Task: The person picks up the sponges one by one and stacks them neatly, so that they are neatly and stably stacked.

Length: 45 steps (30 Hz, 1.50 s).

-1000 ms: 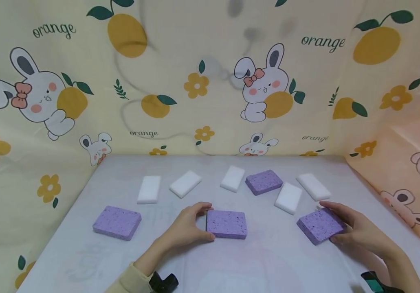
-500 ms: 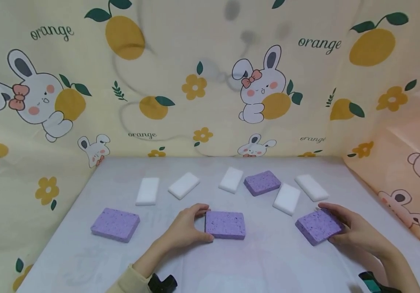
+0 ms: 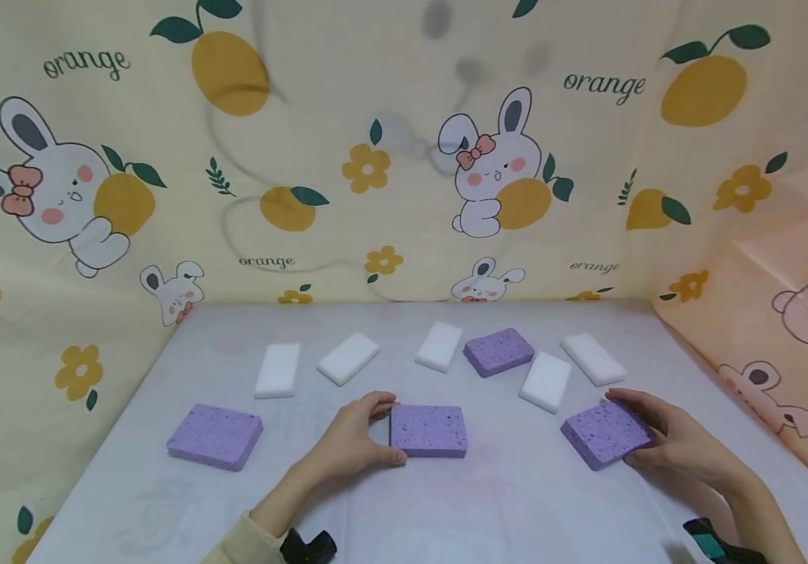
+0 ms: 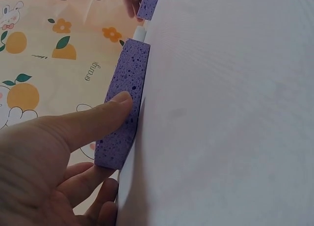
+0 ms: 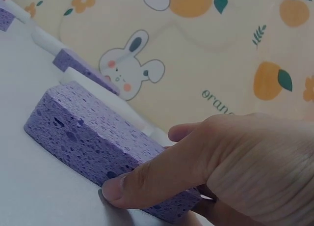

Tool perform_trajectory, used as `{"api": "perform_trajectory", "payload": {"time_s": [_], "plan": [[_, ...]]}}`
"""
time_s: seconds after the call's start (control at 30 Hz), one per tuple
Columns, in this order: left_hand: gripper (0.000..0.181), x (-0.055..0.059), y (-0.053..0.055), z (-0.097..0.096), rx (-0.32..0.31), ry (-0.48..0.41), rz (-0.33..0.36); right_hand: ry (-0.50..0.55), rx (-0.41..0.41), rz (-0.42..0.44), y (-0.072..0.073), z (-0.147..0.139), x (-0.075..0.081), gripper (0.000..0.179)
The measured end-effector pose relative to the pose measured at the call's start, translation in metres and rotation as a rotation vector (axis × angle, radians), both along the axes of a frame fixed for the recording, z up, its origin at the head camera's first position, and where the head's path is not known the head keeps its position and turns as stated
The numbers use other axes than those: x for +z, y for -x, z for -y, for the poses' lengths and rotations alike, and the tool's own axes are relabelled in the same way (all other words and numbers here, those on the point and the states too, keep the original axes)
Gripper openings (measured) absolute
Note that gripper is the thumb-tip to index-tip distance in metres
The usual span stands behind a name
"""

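In the head view, my left hand [image 3: 350, 439] pinches the left end of a purple sponge [image 3: 429, 431] lying near the middle of the table. Its thumb [image 4: 98, 118] presses the sponge's near side in the left wrist view, with the other fingers towards the far side. To the right, my right hand [image 3: 686, 442] grips a second purple sponge [image 3: 604, 433] by its right end, thumb along the near side. That sponge sits at an angle; pores cover its surface in the right wrist view. The far fingers of both hands are partly hidden.
Another purple sponge [image 3: 215, 435] lies at the left and one more purple sponge [image 3: 498, 352] at the back. Several white blocks, among them a left one [image 3: 277, 370] and one near my right hand [image 3: 545, 381], lie across the back. A patterned cloth [image 3: 375, 94] hangs behind the white table [image 3: 404, 517].
The head view has shifted slightly, so everything sits a little further left. Both hands keep their hold on the same two sponges, and nothing on the table has visibly moved.
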<state>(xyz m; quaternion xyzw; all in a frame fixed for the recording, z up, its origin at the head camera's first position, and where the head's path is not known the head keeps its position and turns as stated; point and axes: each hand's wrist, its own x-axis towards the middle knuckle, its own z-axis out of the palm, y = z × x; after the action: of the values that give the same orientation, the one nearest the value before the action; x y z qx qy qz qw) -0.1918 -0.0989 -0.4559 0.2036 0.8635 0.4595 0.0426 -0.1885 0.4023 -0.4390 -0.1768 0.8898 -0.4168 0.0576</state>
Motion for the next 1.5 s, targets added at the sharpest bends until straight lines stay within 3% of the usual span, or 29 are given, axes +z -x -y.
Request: {"api": "perform_trajectory", "payload": {"time_s": [0.5, 0.97, 1.3, 1.5], "plan": [[0.088, -0.004, 0.000, 0.000, -0.014, -0.014, 0.004, 0.040, -0.002, 0.011, -0.004, -0.002, 0.000, 0.084], [0.088, -0.007, 0.003, 0.004, -0.011, -0.021, 0.005, 0.018, -0.049, -0.067, 0.001, 0.019, 0.001, 0.079], [0.087, -0.007, 0.003, 0.002, -0.007, -0.004, 0.003, 0.050, -0.022, -0.089, 0.000, 0.030, 0.003, 0.077], [0.087, -0.005, 0.002, 0.001, -0.001, 0.012, 0.001, 0.080, -0.056, -0.119, 0.000, 0.038, 0.002, 0.080]]}}
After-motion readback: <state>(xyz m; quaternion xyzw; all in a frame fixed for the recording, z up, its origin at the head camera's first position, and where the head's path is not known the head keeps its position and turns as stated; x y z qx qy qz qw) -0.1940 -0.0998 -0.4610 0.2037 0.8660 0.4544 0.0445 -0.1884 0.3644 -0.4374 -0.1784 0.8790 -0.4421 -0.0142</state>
